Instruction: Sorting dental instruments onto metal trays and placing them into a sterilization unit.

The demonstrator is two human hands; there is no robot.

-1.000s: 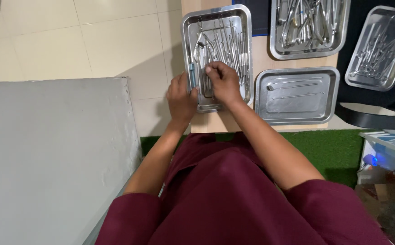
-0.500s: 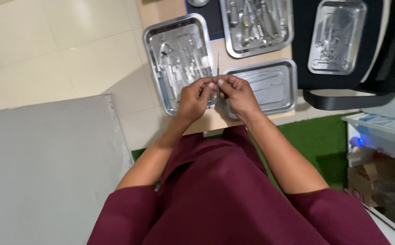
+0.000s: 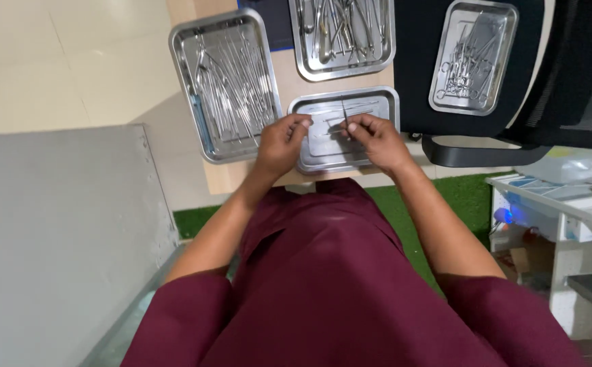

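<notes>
Head view, looking down. Left hand (image 3: 279, 144): fingers curled together, fingertips at the left edge of the near steel tray (image 3: 323, 155); whether it pinches anything cannot be told. Right hand (image 3: 376, 139): thumb and fingers pinched shut on a thin metal instrument (image 3: 344, 115), which stands up from the fingertips and points away from the body, over the near tray. The two hands sit close to each other but apart, both over that tray. Near steel tray: shallow, rectangular, almost bare, a few slim instruments lying flat beyond the fingertips. Left of the left hand: a larger steel tray (image 3: 186, 81), tilted slightly, filled with long thin instruments laid side by side. Beyond both hands: a third steel tray (image 3: 298, 47), packed with scissor-handled tools. Right of the right hand and farther off: a fourth steel tray (image 3: 508, 61), holding a jumbled pile of small instruments, resting on a black surface (image 3: 415, 75). Under the near trays: a pale wooden tabletop (image 3: 228, 178). Below the hands: forearms bare, maroon garment (image 3: 336, 285) filling the lower frame. Green mat (image 3: 459, 194) on the floor right of the body.
</notes>
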